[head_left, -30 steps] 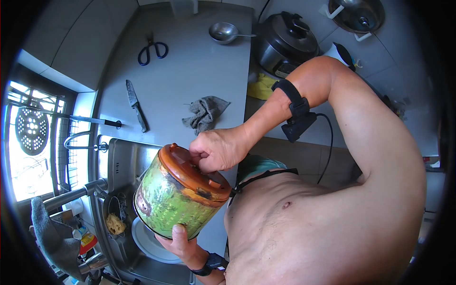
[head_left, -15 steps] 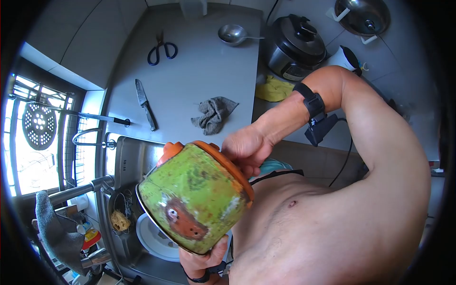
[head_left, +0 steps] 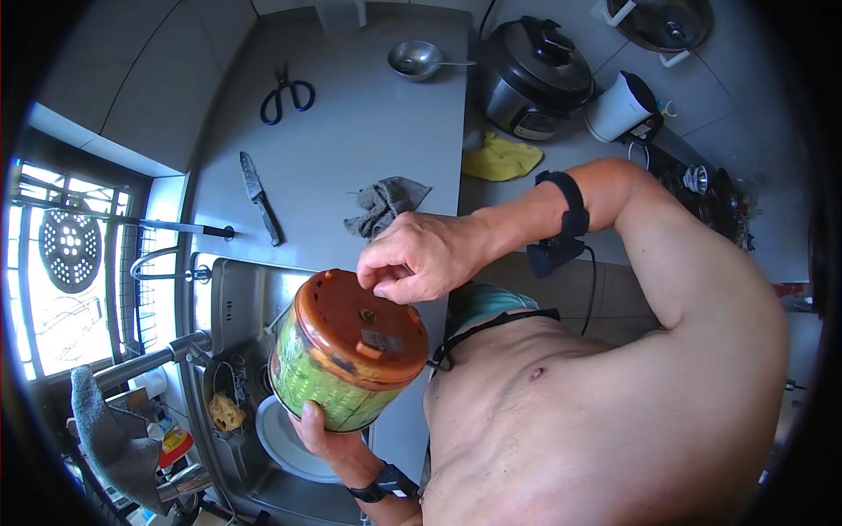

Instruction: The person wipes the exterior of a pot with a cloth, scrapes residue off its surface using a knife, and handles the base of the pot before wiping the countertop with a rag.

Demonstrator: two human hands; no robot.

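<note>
An old, worn green rice cooker body [head_left: 329, 386] is tilted so that its orange base [head_left: 342, 307] faces up. The base has small feet, a label and a round fitting at its centre. My left hand [head_left: 326, 434] grips the green side from below, thumb on the wall. Just over the base's edge is my right hand [head_left: 421, 259], fingers curled and closed; what they hold, if anything, is hidden. A grey cloth [head_left: 386, 203] lies on the counter right behind that hand.
On the counter [head_left: 351, 131] lie a knife [head_left: 260, 197] and scissors [head_left: 285, 95], with a metal ladle [head_left: 415, 60] farther back. Below the cooker body, a white basin [head_left: 294, 447] sits in the sink. An electric pressure cooker [head_left: 537, 79], yellow cloth [head_left: 503, 158] and kettle [head_left: 621, 107] stand beyond my right arm.
The rice cooker body has turned so its orange base now faces up instead of its green side. My right hand has come from behind the base to above its edge.
</note>
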